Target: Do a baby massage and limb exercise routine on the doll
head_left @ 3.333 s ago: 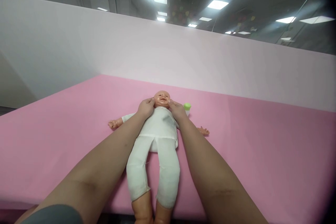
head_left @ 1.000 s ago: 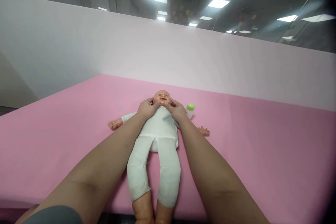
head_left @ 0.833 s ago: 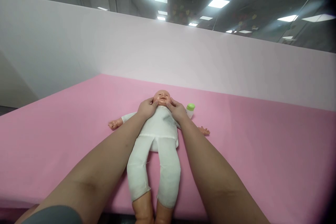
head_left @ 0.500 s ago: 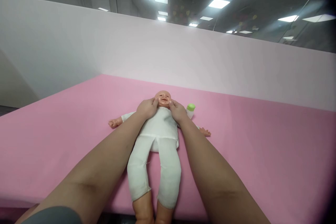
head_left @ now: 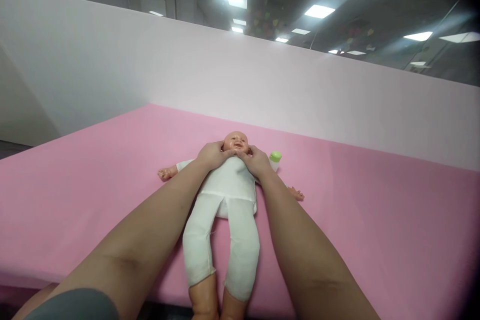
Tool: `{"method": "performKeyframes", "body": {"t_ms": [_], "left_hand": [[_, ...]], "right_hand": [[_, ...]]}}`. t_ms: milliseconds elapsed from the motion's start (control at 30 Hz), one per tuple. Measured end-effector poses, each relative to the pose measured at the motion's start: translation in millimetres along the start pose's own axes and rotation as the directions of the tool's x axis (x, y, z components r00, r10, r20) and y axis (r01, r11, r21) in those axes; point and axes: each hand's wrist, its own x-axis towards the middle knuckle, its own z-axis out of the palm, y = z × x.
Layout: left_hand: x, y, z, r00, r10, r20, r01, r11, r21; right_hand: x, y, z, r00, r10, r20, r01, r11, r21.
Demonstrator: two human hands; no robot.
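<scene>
Doll (head_left: pixel 228 185): lies on its back at the centre of the frame, head toward the top, legs running down to the lower edge. White cloth body and leggings; bare plastic head (head_left: pixel 236 141), hands and feet. One arm is stretched out to the left of the frame, the other to the right, its small hand showing just past the right forearm. Feet are cut off by the lower edge.

Left hand (head_left: pixel 212 155): centre of the frame, just left of the head. Fingers curled, tips touching the doll at the chin and cheek, palm resting on the upper chest. It cups the doll there; a full grip cannot be told from this view.

Right hand (head_left: pixel 258 161): centre, just right of the head. Fingers bent, tips touching the chin from the other side, heel of the hand on the doll's shoulder. Same cupping hold; both hands nearly meet below the chin.

Forearms: bare, entering from the lower left and lower right, flanking the doll's body. A grey sleeve (head_left: pixel 71 307) shows at the lower left corner.

Bottle (head_left: pixel 275 159): small, pale, green cap; stands upright just right of the right hand, partly hidden by it.

Table (head_left: pixel 375 220): pink surface, fills the lower half of the frame.

Wall (head_left: pixel 262 85): pale partition behind the table, across the middle of the frame.
</scene>
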Motion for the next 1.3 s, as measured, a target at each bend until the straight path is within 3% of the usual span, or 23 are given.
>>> {"method": "performKeyframes", "body": {"t_ms": [300,867,1067,1300], "left_hand": [[1,-2,-2.1,0.999,0.026,0.027,-0.028,0.997,0.077],[5,-5,-4.7,0.998,0.042,0.055,-0.048,0.991,0.121],[0,3,-8.0,0.997,-0.038,0.064,0.032,0.995,0.091],[0,1,-8.4,0.998,-0.046,0.053,0.043,0.998,0.054]], "right_hand": [[-1,7,-4,0.995,-0.068,0.067,0.061,0.992,0.106],[4,7,0,0.997,-0.072,0.028,0.072,0.997,0.015],[-2,-2,-7,0.996,0.002,0.093,-0.006,0.999,0.040],[-1,3,-6,0.994,-0.031,0.109,0.019,0.994,0.107]]}}
